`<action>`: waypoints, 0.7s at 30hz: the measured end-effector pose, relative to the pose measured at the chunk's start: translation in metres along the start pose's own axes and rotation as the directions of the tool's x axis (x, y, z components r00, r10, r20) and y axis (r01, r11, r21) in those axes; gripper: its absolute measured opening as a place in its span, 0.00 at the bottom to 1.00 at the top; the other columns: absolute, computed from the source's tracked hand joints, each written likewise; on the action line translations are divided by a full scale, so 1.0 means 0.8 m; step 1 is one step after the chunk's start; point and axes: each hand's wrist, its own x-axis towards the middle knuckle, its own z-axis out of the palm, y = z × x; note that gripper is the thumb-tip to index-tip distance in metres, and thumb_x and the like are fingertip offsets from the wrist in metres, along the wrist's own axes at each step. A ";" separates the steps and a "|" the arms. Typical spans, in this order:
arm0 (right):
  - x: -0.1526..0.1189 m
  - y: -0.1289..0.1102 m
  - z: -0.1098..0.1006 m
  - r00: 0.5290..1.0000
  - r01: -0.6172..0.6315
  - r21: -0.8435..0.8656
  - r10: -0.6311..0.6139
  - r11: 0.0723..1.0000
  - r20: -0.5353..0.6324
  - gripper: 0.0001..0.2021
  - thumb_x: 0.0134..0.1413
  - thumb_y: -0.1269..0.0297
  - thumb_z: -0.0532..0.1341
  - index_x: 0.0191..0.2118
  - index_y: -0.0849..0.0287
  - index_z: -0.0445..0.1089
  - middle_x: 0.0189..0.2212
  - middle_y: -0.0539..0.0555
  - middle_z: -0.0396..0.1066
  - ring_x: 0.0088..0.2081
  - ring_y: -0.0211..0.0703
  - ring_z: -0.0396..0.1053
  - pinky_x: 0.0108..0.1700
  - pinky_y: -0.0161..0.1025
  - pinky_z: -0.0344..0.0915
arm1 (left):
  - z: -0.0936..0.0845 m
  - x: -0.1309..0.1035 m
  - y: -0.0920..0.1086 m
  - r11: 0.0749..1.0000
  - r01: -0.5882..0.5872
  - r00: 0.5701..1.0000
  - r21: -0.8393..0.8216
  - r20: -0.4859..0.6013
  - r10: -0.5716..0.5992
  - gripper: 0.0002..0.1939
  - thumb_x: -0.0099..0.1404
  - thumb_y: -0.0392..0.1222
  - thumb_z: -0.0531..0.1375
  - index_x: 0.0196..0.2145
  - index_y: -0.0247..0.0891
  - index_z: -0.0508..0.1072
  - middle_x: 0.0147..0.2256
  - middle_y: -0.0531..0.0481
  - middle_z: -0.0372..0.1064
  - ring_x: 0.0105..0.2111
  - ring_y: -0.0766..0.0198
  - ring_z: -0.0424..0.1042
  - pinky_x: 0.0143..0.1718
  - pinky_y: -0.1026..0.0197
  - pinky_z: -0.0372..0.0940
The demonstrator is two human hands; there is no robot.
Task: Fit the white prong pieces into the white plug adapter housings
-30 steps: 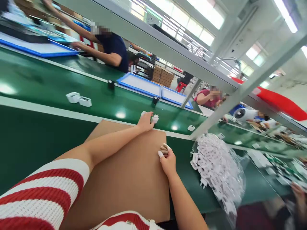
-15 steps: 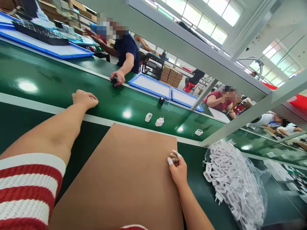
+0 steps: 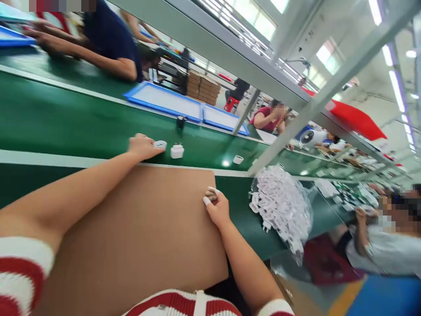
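Note:
My left hand [image 3: 144, 147] reaches over the green strip beyond the brown board, its fingers closed on a small white charger [image 3: 160, 145]. Just right of it stands another white charger [image 3: 177, 151], its prongs pointing away from me. My right hand [image 3: 217, 206] rests at the right edge of the brown board [image 3: 148, 219]. White and tan covers sit on its fingertips. Its fingers are curled in towards the thumb, and I see nothing between them. A third white charger [image 3: 238, 159] lies farther right on the strip.
A clear plastic bag full of white charger housings [image 3: 279, 204] lies right of the board. A black piece [image 3: 180, 122] stands on the strip before blue-framed trays [image 3: 167, 103]. A slanting metal post [image 3: 286, 134] crosses the right side. Co-workers sit opposite and at right.
My left hand has moved right along the strip and closed on the white charger. My right hand stays at the board's edge. The view has swung right; the person opposite has drawn back their hand.

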 end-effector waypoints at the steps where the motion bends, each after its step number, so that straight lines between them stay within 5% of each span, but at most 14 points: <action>1: 0.000 -0.002 -0.001 1.000 0.000 0.011 0.000 1.000 0.001 0.22 0.52 0.65 0.67 0.54 0.54 0.77 0.46 0.56 0.83 0.42 0.46 0.80 0.52 0.46 0.78 | -0.009 -0.010 0.005 0.999 0.025 1.000 0.026 0.007 -0.025 0.25 0.59 0.59 0.62 0.32 0.29 0.77 0.41 0.37 0.73 0.60 0.41 0.62 0.64 0.45 0.61; 4: 0.004 -0.013 -0.019 0.999 0.018 -0.053 -0.020 0.998 -0.026 0.20 0.56 0.65 0.65 0.55 0.54 0.77 0.48 0.55 0.81 0.44 0.45 0.79 0.48 0.42 0.78 | -0.030 -0.046 0.012 0.996 0.063 0.998 0.063 0.008 -0.063 0.29 0.59 0.63 0.56 0.40 0.32 0.78 0.53 0.38 0.71 0.59 0.44 0.66 0.63 0.46 0.65; 6: 0.007 -0.025 -0.045 0.992 0.035 -0.259 -0.066 0.965 -0.110 0.19 0.60 0.64 0.64 0.56 0.55 0.77 0.50 0.56 0.80 0.48 0.48 0.77 0.50 0.44 0.76 | -0.030 -0.079 0.015 0.998 0.049 0.999 0.031 -0.014 -0.049 0.35 0.53 0.68 0.57 0.45 0.37 0.79 0.59 0.44 0.67 0.56 0.47 0.69 0.63 0.51 0.66; 9: 0.014 -0.038 -0.095 0.946 -0.096 -0.582 -0.108 0.807 -0.307 0.20 0.62 0.65 0.62 0.59 0.56 0.75 0.55 0.61 0.77 0.58 0.58 0.71 0.61 0.54 0.67 | -0.006 -0.139 0.029 0.996 -0.076 0.996 -0.048 0.051 0.078 0.37 0.45 0.72 0.59 0.43 0.43 0.80 0.58 0.48 0.67 0.54 0.49 0.71 0.61 0.55 0.67; 12: 0.025 -0.032 -0.141 0.855 -0.306 -0.626 -0.081 0.718 -0.512 0.21 0.59 0.69 0.63 0.58 0.58 0.75 0.59 0.68 0.73 0.63 0.67 0.64 0.65 0.67 0.57 | 0.029 -0.185 0.052 0.952 -0.262 0.951 -0.157 0.129 0.283 0.33 0.48 0.73 0.58 0.37 0.43 0.81 0.53 0.46 0.69 0.53 0.49 0.71 0.59 0.56 0.68; 16: 0.035 -0.009 -0.167 0.824 -0.322 -0.556 -0.064 0.766 -0.564 0.14 0.53 0.69 0.64 0.46 0.61 0.78 0.53 0.75 0.75 0.66 0.76 0.57 0.64 0.80 0.46 | 0.057 -0.204 0.072 0.907 -0.368 0.891 -0.204 0.200 0.407 0.29 0.54 0.70 0.60 0.35 0.42 0.83 0.55 0.40 0.70 0.59 0.43 0.67 0.64 0.48 0.63; 21: 0.032 -0.008 -0.163 0.840 -0.306 -0.616 -0.099 0.726 -0.534 0.10 0.51 0.72 0.63 0.40 0.60 0.78 0.48 0.69 0.76 0.62 0.71 0.64 0.67 0.79 0.44 | 0.052 -0.202 0.071 0.891 -0.447 0.883 -0.082 0.118 0.454 0.23 0.56 0.64 0.64 0.28 0.40 0.82 0.70 0.40 0.59 0.71 0.31 0.48 0.72 0.34 0.46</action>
